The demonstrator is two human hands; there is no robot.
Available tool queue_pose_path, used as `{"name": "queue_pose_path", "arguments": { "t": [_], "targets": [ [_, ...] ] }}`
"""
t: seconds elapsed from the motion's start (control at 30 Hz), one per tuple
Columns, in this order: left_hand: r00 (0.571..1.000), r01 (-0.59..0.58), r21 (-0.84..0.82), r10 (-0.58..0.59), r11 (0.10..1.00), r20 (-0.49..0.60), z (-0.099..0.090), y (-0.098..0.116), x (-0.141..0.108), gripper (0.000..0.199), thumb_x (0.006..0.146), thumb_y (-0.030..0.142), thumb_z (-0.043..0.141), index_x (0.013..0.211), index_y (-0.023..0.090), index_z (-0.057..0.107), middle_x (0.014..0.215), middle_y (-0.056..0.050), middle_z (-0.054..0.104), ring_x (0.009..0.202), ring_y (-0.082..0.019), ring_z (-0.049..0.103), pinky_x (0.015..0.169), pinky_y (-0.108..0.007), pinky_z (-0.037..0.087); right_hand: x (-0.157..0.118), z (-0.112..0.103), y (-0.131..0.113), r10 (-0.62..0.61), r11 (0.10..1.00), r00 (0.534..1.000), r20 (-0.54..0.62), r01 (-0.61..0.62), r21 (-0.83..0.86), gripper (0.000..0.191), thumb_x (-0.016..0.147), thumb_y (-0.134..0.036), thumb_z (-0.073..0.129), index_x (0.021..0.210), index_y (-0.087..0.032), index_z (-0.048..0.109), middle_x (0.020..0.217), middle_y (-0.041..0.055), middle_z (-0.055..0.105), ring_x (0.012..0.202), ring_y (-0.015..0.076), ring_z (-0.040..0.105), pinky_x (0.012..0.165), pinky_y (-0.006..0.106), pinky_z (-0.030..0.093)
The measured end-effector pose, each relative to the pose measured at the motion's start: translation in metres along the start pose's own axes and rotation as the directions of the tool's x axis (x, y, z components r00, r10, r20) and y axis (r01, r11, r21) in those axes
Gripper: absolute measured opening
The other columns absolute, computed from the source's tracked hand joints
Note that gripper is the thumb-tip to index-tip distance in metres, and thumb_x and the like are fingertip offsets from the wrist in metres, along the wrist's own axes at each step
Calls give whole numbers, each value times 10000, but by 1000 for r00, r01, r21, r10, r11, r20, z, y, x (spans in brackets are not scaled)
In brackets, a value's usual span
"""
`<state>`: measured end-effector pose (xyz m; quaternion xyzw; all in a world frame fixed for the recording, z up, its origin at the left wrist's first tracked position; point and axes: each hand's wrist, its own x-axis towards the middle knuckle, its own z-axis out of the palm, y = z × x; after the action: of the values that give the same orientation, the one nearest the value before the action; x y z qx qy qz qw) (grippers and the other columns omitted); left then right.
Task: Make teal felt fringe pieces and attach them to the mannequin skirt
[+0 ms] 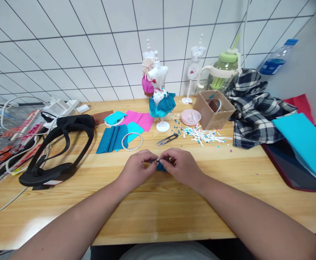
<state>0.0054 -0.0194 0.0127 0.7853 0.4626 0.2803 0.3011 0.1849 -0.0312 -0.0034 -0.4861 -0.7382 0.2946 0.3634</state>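
Observation:
My left hand and my right hand meet over the middle of the table, thumbs and forefingers pinched together. Between them is a small dark teal piece of pleated crepe paper, its fringed edge fanning out below my right fingers. Both sets of fingertips close on its narrow gathered end, where a small pale bit shows; my fingers hide the rest. Just beyond lie black-handled thread snips. Behind them stands a small white dress form wearing a teal ruffled skirt.
Folded teal paper, pink sheets and a white tape ring lie left. A black headset and cables sit farther left. White paper strips, a pink bowl, a cardboard box and plaid cloth are right.

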Motion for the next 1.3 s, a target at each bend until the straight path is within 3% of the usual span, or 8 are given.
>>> {"name": "queue_pose_path", "arguments": {
  "t": [0.43,0.87,1.3],
  "targets": [
    [999,38,51,-38,998,-7,-1,0,-1,144,773,189,589,694,186,710,674,-4,675,624,-116,599,590,-208,443,-6,-2,-5,-111,990,993,-36,107,-93,89,826,-171,615,885,-215,664,816,-5,681,702,123,595,644,233,426],
    [999,23,-28,-23,999,23,-2,2,-1,138,798,214,601,791,175,733,734,-17,686,686,-128,626,638,-223,467,-3,-1,-2,-41,998,999,-12,40,-55,71,794,-151,616,826,-207,646,756,-29,654,665,105,569,616,215,403],
    [999,-39,4,39,999,-11,-1,-4,0,176,770,139,560,777,164,734,736,-24,701,683,-122,638,623,-204,472,-4,0,-1,-72,996,997,-19,71,-54,73,804,-156,633,847,-210,658,763,-22,659,675,108,574,624,214,415]
  ]
}}
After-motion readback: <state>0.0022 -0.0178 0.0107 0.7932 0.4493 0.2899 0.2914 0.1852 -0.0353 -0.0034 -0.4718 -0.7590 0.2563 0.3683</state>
